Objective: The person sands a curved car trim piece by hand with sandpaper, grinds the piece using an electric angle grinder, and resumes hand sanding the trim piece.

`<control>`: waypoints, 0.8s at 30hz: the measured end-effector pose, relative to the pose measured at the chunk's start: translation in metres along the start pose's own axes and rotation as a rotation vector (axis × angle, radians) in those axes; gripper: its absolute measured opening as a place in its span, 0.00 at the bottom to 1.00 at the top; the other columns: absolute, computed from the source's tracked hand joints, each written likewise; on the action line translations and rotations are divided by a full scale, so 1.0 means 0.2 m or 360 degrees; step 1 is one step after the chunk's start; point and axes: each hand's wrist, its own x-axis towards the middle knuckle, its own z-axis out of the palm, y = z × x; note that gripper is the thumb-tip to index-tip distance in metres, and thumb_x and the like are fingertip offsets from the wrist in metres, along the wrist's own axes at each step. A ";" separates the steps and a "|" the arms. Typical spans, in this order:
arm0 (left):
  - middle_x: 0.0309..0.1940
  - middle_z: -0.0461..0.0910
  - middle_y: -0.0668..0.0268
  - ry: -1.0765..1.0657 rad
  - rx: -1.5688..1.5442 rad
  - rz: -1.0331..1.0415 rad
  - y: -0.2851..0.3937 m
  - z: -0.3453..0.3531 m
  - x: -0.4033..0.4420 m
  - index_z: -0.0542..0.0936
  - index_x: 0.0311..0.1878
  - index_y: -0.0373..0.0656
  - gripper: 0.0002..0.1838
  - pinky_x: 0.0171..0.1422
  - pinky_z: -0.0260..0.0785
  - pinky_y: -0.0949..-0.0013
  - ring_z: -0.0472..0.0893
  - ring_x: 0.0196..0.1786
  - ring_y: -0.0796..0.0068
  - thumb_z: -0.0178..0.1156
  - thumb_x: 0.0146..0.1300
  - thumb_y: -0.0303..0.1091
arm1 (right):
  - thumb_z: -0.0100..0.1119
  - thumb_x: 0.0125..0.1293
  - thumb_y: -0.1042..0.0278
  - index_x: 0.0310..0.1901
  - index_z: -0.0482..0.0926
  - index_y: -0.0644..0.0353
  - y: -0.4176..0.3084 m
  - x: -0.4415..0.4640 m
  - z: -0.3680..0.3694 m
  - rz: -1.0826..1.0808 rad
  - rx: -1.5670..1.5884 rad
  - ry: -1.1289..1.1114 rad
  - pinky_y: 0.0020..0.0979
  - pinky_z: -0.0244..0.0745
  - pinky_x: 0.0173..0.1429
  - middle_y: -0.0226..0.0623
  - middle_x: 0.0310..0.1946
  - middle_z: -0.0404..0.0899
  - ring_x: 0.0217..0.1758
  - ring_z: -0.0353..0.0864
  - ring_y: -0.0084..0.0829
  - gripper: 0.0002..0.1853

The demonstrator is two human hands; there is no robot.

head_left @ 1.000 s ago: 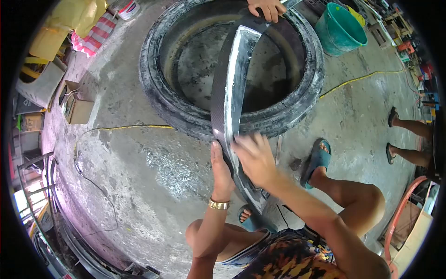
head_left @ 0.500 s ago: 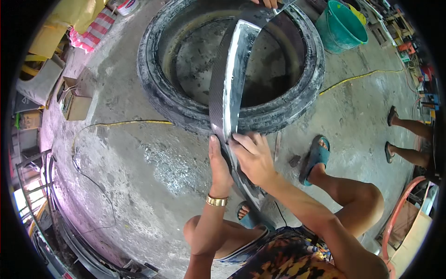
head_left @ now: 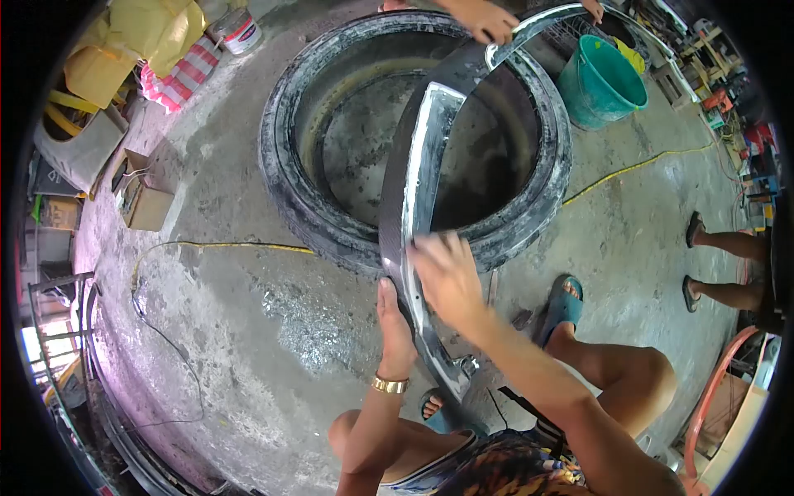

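A long curved carbon-patterned strip [head_left: 395, 194], which looks like a car body trim piece, lies across a large worn tyre [head_left: 285, 178]. White material runs along its raised inner edge. My left hand [head_left: 395, 335] grips the strip's near left side, thumb pointing up and fingers hidden beneath. On the white edge, just above that grip, my right hand [head_left: 447, 277] is closed with curled fingers, slightly blurred. Whatever is under its fingertips is hidden. At the far end, another person's hand [head_left: 490, 21] touches the strip, and a second hand [head_left: 592, 10] is on it farther right.
A green bucket [head_left: 600, 87] stands right of the tyre. A yellow cord [head_left: 637, 171] runs over the concrete floor on both sides. At left are a cardboard box [head_left: 149, 198] and a paint pail [head_left: 240, 33]. Another person's legs [head_left: 728, 269] are at right.
The view has tilted up, showing more of the far end and the other person's hands. My right hand has slid away from me along the white edge; my left hand keeps its hold.
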 end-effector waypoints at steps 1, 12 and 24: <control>0.59 0.78 0.62 -0.0011 -0.0003 0.0012 0.00 0.01 0.00 0.70 0.68 0.42 0.27 0.67 0.71 0.63 0.78 0.60 0.71 0.40 0.82 0.54 | 0.62 0.55 0.74 0.49 0.84 0.60 0.03 0.10 0.01 0.0045 -0.0045 0.0032 0.40 0.70 0.52 0.35 0.52 0.78 0.50 0.75 0.39 0.17; 0.42 0.80 0.68 0.0092 0.0106 0.0027 -0.01 0.03 0.03 0.74 0.59 0.44 0.26 0.44 0.77 0.70 0.81 0.40 0.76 0.39 0.81 0.57 | 0.62 0.56 0.74 0.45 0.84 0.59 -0.06 -0.06 -0.02 0.0089 -0.0031 0.0032 0.41 0.69 0.52 0.35 0.49 0.77 0.51 0.74 0.41 0.14; 0.77 0.55 0.44 0.0096 0.1340 0.0720 0.05 -0.12 -0.13 0.55 0.77 0.30 0.40 0.82 0.46 0.50 0.55 0.80 0.49 0.57 0.74 0.47 | 0.65 0.67 0.80 0.46 0.82 0.68 0.18 0.04 -0.70 0.0620 0.1032 0.0526 0.26 0.73 0.49 0.39 0.44 0.79 0.47 0.79 0.27 0.07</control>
